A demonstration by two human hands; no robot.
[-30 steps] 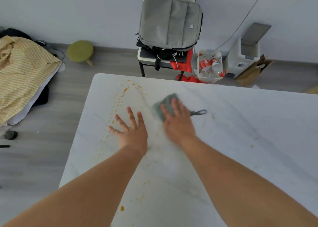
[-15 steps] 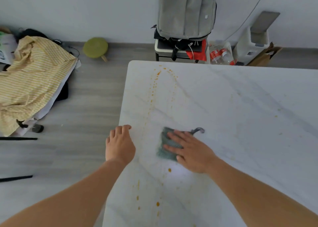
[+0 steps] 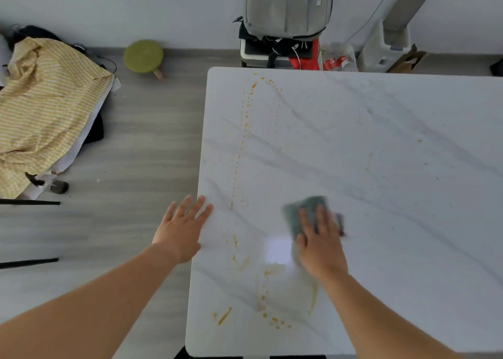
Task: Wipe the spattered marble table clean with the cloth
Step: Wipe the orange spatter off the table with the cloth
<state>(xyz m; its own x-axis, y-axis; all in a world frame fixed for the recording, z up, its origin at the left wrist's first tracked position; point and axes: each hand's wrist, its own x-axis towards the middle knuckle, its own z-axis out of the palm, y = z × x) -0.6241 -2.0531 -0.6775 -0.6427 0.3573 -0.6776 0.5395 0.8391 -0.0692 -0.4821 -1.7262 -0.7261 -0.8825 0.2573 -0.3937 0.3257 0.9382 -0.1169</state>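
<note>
While both arms reach forward, the marble table (image 3: 381, 146) fills the right and centre of view, white with grey veins, its left edge running down the middle. Orange spatter (image 3: 246, 119) trails in a long loop of dots near that left edge, from the far corner toward me, with smeared streaks and drops at the near end. Yellow striped fabric (image 3: 43, 108) lies heaped on the floor at left. Grey backpack (image 3: 285, 5) sits on a chair beyond the far edge. Round green stool (image 3: 143, 56) stands by the wall. My left hand (image 3: 181, 232) lies flat, fingers spread, over the table's left edge. My right hand (image 3: 319, 243) presses flat, fingers extended, on the green cloth (image 3: 302, 214), blurred, on the marble right of the spatter.
</note>
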